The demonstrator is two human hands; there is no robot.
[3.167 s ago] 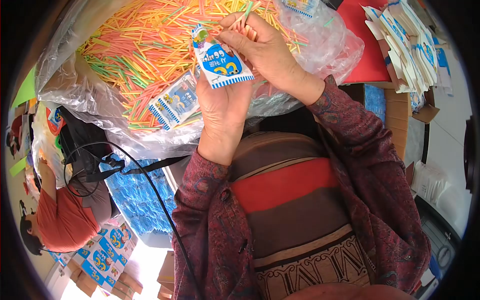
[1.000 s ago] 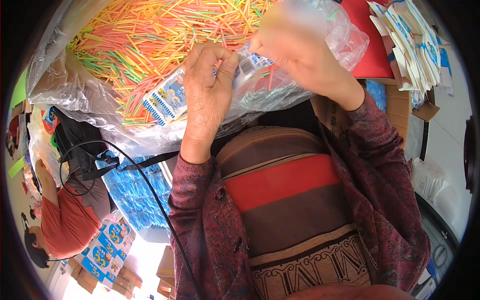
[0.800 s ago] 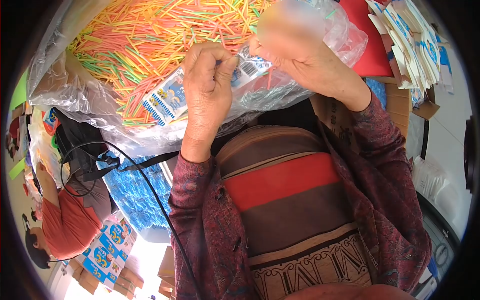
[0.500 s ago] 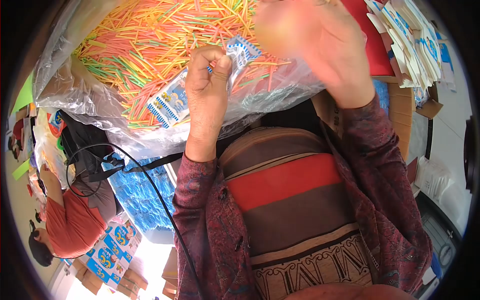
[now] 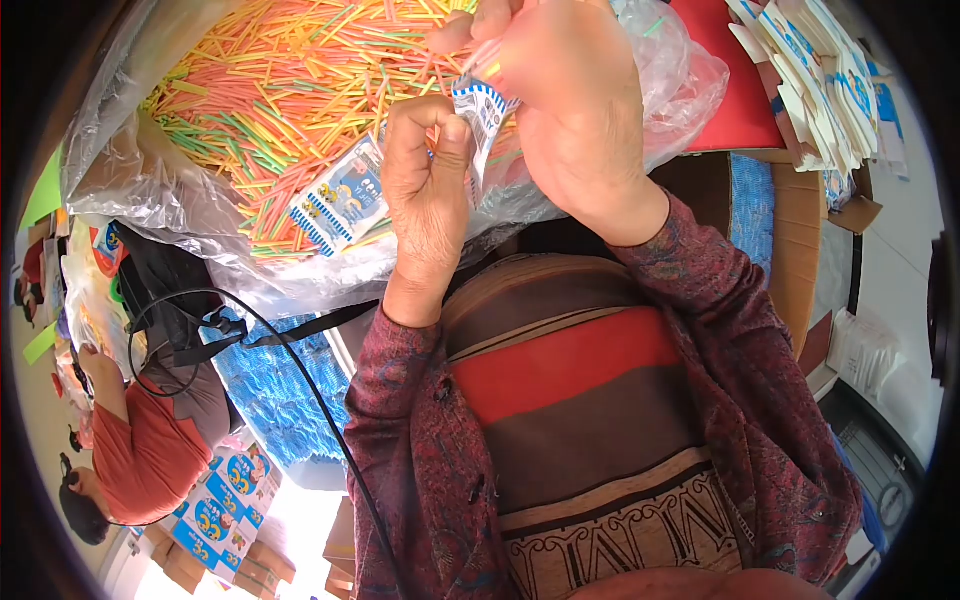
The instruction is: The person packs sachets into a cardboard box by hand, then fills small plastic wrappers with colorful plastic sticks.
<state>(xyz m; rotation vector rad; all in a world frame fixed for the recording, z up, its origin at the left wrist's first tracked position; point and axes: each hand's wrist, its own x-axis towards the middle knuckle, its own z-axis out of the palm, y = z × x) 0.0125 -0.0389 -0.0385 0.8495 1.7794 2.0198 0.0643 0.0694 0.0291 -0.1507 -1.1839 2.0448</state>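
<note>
My left hand (image 5: 428,185) is closed in a pinch on a small blue-and-white printed packet (image 5: 485,110) with striped edges. At the upper end of that packet is my right hand (image 5: 580,120), its fingers curled around several thin pink and yellow sticks (image 5: 487,58). Part of the right hand is blurred, and its fingertips are partly hidden. Left of my left hand, another blue-and-white packet surface (image 5: 345,200) shows over the sticks; whether it joins the held packet is hidden. Beneath both hands spreads a heap of coloured sticks (image 5: 290,90) in a clear plastic bag (image 5: 150,180).
Flat printed cartons (image 5: 805,80) are stacked at the upper right beside a red surface (image 5: 725,90). Blue packets fill a bin (image 5: 285,385) at the lower left. A black cable (image 5: 300,370) crosses near my left sleeve. Another person (image 5: 150,450) sits at the far left.
My right hand has moved left and inward, bringing its sticks to the end of the packet. My left hand has shifted slightly right, still pinching the packet.
</note>
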